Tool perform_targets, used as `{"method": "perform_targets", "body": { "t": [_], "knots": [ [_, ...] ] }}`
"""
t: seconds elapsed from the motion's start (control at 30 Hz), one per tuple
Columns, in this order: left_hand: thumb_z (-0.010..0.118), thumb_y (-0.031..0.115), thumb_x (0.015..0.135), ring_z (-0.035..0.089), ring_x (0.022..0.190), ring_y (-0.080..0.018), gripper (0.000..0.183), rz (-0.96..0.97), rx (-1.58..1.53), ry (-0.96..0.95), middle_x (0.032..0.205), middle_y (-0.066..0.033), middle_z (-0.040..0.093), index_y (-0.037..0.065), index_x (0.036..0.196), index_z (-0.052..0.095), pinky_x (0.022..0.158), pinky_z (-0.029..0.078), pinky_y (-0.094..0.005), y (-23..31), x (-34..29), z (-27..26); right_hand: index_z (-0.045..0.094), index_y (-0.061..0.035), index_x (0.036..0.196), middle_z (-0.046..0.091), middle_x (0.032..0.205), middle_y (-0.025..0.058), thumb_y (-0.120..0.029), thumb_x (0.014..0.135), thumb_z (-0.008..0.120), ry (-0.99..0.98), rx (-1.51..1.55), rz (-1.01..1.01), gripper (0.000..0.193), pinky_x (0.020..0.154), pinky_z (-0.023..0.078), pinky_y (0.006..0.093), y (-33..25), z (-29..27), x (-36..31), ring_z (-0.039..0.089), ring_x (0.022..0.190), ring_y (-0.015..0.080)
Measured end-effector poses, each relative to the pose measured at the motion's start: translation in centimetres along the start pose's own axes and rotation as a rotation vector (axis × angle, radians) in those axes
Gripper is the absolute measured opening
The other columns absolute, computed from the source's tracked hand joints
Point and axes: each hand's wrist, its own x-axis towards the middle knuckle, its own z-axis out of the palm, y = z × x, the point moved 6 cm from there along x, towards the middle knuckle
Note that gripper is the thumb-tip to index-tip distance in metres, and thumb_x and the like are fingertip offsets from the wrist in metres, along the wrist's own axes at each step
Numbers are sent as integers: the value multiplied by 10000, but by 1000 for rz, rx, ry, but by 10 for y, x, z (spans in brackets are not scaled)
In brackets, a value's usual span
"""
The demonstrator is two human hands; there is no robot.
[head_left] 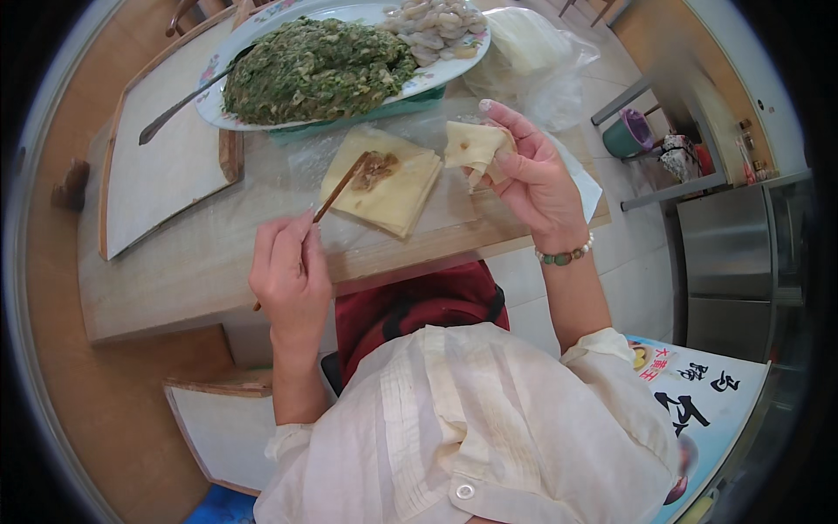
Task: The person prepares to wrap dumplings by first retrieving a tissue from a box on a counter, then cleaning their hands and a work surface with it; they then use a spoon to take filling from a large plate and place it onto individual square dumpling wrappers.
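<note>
A thin wooden stick (342,185), perhaps a chopstick, is gripped in my left hand (292,266). Its far tip rests on a stack of square, pale yellow wonton wrappers (393,208), beside a wet brown smear (377,170) on the top sheet. To the right of the stack, my right hand (543,179) holds a partly folded wrapper (473,144) between thumb and fingers, raised above the table. What lies inside that wrapper is hidden. White specks cling to my right index fingertip.
Behind the stack, a large oval plate (208,103) bears a mound of chopped green filling (319,70) and peeled shrimp (432,31). A metal spoon (179,113) leans out leftward. Clear plastic bags (532,65) lie right; a white board (166,157) lies left on the wooden table (192,288).
</note>
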Motion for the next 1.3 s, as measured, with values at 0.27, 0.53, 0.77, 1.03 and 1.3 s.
{"method": "perform_targets", "body": {
  "t": [0.27, 0.53, 0.77, 1.03, 1.3],
  "knots": [
    [667, -65, 757, 589, 658, -268, 213, 125, -12, -19, 840, -123, 591, 9, 958, 665, 556, 480, -341, 36, -2, 14, 470, -38, 1266, 577, 1154, 69, 40, 872, 583, 100, 173, -89, 417, 966, 499, 390, 48, 25, -14, 585, 1074, 194],
    [648, -114, 756, 572, 631, -231, 240, 168, 51, -25, 839, -125, 582, -3, 969, 654, 547, 475, -305, 30, -7, 22, 415, -14, 1290, 527, 1243, 119, 28, 880, 579, 162, 171, -63, 444, 1009, 466, 388, 63, 36, -26, 544, 1162, 228],
    [672, -46, 729, 591, 662, -270, 224, 95, 156, 4, 834, -97, 588, 38, 937, 665, 555, 476, -349, 10, -6, 14, 378, -8, 1293, 514, 1265, 139, 14, 865, 599, 130, 208, -100, 481, 1058, 427, 412, 61, 25, -35, 517, 1208, 267],
    [659, -47, 758, 596, 673, -279, 199, 164, 160, -56, 839, -114, 594, 26, 943, 662, 562, 485, -351, 23, -1, 17, 436, -18, 1276, 544, 1136, 46, 54, 846, 573, 157, 170, -67, 457, 958, 460, 312, 53, 27, -29, 555, 1070, 156],
    [630, -84, 789, 593, 668, -241, 161, 51, 141, -8, 836, -133, 601, -27, 938, 654, 583, 482, -317, 4, 4, 1, 521, 25, 1191, 609, 1097, 81, -11, 800, 649, 320, -535, -184, 413, 885, 479, 299, -9, -13, 11, 591, 1017, 169]
  ]
}}
